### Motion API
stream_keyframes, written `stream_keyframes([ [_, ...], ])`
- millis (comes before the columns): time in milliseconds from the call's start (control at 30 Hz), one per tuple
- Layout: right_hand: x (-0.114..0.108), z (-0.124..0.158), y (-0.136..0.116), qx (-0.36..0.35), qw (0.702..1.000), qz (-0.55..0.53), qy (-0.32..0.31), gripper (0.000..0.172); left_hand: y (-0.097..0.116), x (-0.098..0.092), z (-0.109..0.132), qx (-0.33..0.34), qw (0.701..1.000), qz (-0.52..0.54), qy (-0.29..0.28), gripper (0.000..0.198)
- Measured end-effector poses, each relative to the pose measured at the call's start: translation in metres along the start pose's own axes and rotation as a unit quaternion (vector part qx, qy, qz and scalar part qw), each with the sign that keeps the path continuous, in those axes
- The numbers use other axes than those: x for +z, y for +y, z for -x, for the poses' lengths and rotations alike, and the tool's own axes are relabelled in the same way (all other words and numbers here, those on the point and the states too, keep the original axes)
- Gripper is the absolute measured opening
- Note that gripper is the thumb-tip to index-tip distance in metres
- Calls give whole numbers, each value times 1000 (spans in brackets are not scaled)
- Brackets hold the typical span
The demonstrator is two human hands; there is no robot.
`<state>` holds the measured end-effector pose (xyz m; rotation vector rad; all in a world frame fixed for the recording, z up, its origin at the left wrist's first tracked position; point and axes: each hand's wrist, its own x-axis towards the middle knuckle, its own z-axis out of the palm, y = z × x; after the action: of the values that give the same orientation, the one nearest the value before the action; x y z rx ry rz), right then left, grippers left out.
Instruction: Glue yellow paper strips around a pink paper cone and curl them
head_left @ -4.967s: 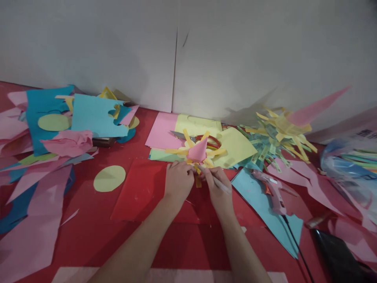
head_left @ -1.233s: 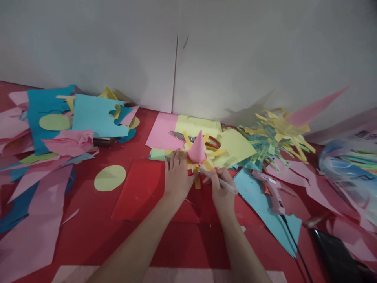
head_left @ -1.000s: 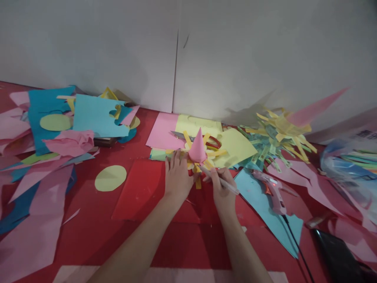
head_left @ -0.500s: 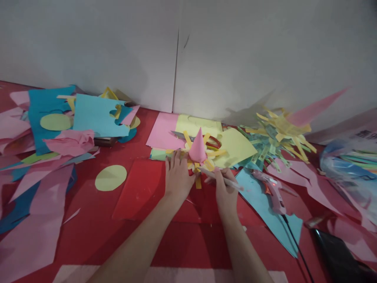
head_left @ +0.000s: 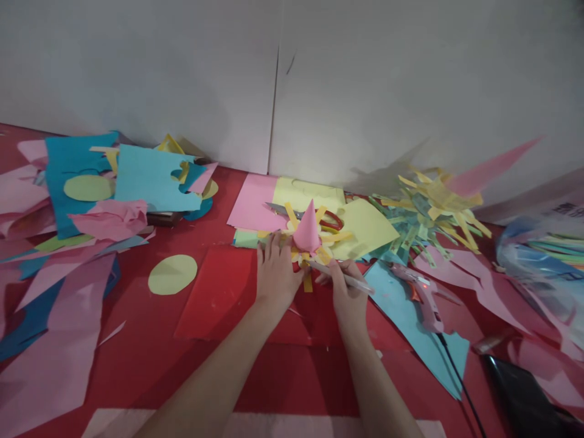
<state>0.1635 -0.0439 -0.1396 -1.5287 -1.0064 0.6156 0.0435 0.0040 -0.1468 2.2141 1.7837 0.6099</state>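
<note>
A pink paper cone [head_left: 306,230] stands upright on a flower-like base with yellow paper strips [head_left: 343,236] spreading outward. My left hand [head_left: 278,274] rests at the left of this base, fingers stretched out over its edge and thumb near the front strip. Pinched in my right hand [head_left: 347,292] is a slim, pale pen-like stick [head_left: 360,283], its tip at the front of the cone's base. A red sheet [head_left: 219,298] lies under the work. Behind the cone, scissors with red handles [head_left: 335,220] are partly hidden.
At right, a pink glue gun [head_left: 424,295] with a lit red light lies on blue paper [head_left: 401,322]. A larger paper piece with a pink cone [head_left: 488,173] stands behind it. Paper scraps [head_left: 73,328] cover the left, near a pale yellow circle [head_left: 172,274]. A wall [head_left: 182,73] rises behind.
My right hand and the stick have shifted very slightly left. My left hand and the cone stay almost in place.
</note>
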Motion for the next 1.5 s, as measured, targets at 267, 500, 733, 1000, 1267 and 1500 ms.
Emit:
stream_keyframes([
  [267,-1,1,-2,-7,1000,16,12,27,0,-1,0,2,1000,-3,-6,55],
  [500,0,0,-1,-5,1000,17,21,28,-1,2,0,5,1000,-5,4,53],
  [733,0,1,-4,-6,1000,22,18,28,1,0,1,6,1000,-3,5,54],
  [1000,0,0,-2,-1,1000,-9,25,27,0,0,0,9,999,2,-30,64],
  [1267,-1,0,1,7,1000,-26,10,28,2,-3,-1,8,999,2,-31,62],
  [1500,0,0,-1,-5,1000,15,2,28,1,0,-1,6,999,-2,-34,62],
])
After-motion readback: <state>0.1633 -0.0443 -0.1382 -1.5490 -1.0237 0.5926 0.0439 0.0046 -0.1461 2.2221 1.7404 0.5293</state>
